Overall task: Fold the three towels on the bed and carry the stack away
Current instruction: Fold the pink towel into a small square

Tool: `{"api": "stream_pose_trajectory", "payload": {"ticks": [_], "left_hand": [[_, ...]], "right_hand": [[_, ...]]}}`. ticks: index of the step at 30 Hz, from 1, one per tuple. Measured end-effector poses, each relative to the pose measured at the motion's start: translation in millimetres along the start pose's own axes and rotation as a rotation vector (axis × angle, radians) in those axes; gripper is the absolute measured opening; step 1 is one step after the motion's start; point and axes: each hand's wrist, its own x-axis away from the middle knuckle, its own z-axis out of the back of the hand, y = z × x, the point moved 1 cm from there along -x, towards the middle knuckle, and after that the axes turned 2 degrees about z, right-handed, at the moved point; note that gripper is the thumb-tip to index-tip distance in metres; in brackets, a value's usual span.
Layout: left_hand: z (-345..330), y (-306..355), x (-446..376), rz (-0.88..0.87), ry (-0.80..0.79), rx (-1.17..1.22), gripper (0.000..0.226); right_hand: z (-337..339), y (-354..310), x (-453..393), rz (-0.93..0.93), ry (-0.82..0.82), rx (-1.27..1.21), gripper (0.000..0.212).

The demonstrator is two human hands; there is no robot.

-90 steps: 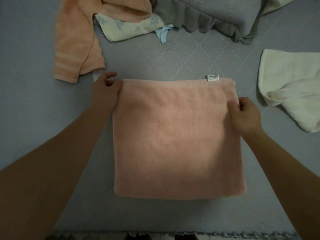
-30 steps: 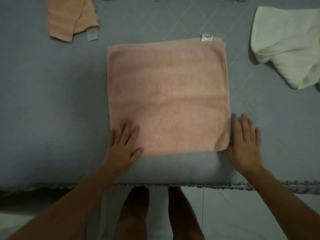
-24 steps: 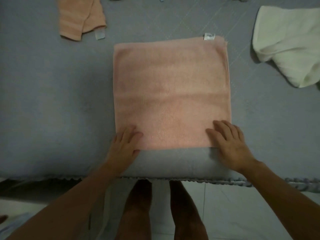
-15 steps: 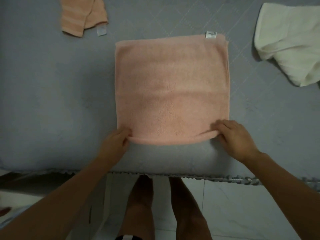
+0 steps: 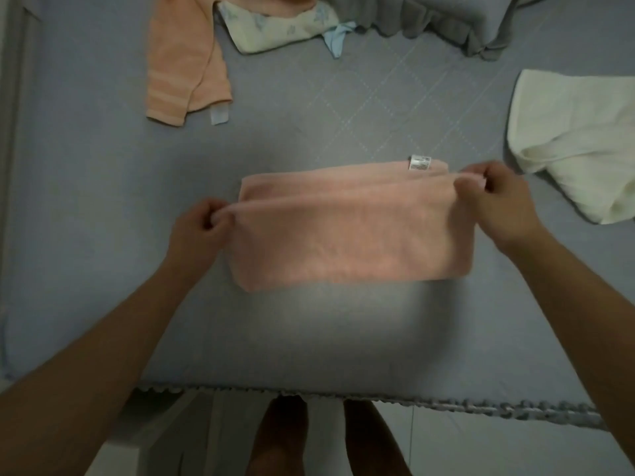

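A pink towel (image 5: 347,235) lies in the middle of the grey bed, its near half lifted and folded back toward its far edge with the white label. My left hand (image 5: 202,225) pinches the folded edge's left corner. My right hand (image 5: 494,201) pinches the right corner. An orange striped towel (image 5: 182,60) lies crumpled at the far left. A cream towel (image 5: 577,139) lies loosely at the right.
A pale floral cloth (image 5: 278,29) and a grey ruffled pillow (image 5: 446,18) lie at the far side of the bed. The bed's trimmed front edge (image 5: 378,398) runs below my arms, with tiled floor and my legs beneath it.
Both hands gripped the pink towel's near corners and carried that edge away from me over the towel, halving it. The view tilted up, showing more of the bed's far side.
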Motion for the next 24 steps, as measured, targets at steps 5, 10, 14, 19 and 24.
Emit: {"api": "stream_pose_trajectory", "payload": {"ticks": [5,10,14,19,24], "left_hand": [[-30.1,4.1,-89.1,0.136,0.045,0.091,0.022],[-47.0,-0.1,-97.8,0.197,0.116,0.052,0.025],[-40.3,10.5,-95.7,0.086,0.191,0.178,0.013],[-49.7,4.1,-89.0,0.197,0.163,0.264,0.031],[-50.7,-28.3,-25.0,0.288,0.091,0.355,0.066]], "right_hand": [[-41.0,13.9,-47.1,-0.167,0.228,0.033,0.031],[-47.2,46.5,-13.9,-0.292,0.180,0.131,0.037],[-33.1,55.0,3.6,-0.236,0.253,0.145,0.019],[-37.6,53.8,2.8,-0.352,0.289,0.097,0.024],[-53.3,50.5,26.5,-0.452,0.313,0.011,0.039]]}}
